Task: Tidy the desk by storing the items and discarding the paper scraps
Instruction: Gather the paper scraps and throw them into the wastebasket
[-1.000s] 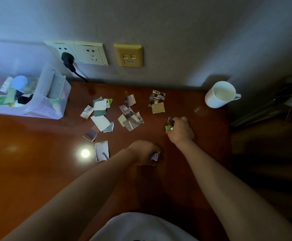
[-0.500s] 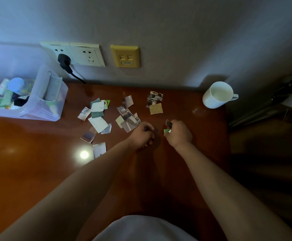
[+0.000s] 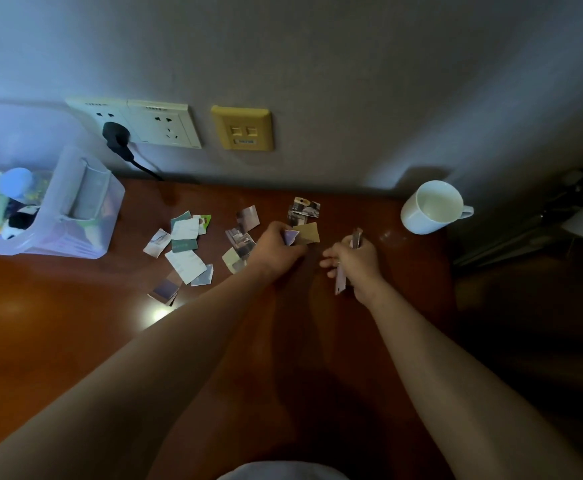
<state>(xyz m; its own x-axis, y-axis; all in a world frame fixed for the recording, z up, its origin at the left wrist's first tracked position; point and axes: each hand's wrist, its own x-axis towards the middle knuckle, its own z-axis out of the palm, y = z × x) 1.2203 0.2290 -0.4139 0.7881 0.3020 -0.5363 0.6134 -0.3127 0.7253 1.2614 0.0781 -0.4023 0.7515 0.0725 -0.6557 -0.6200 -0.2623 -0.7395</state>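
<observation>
Several torn paper scraps (image 3: 183, 252) lie scattered on the brown desk (image 3: 58, 323) near the wall. My left hand (image 3: 276, 249) rests among them, fingers closed on a purplish scrap (image 3: 290, 236) beside a tan scrap (image 3: 309, 233). A printed photo scrap (image 3: 303, 210) lies just beyond. My right hand (image 3: 356, 263) is a little to the right, gripping a small bundle of scraps (image 3: 341, 282) that sticks out above and below the fist.
A clear plastic storage box (image 3: 85, 216) with several small items stands at the left against the wall. A white mug (image 3: 430, 207) sits at the back right. Wall sockets (image 3: 151, 124) with a black plug are above. The desk's right edge drops into shadow.
My left hand moved forward and right from the near scraps to the tan scrap, carrying a purplish piece. The scrap near the light reflection is gone. My right hand stayed nearly in place.
</observation>
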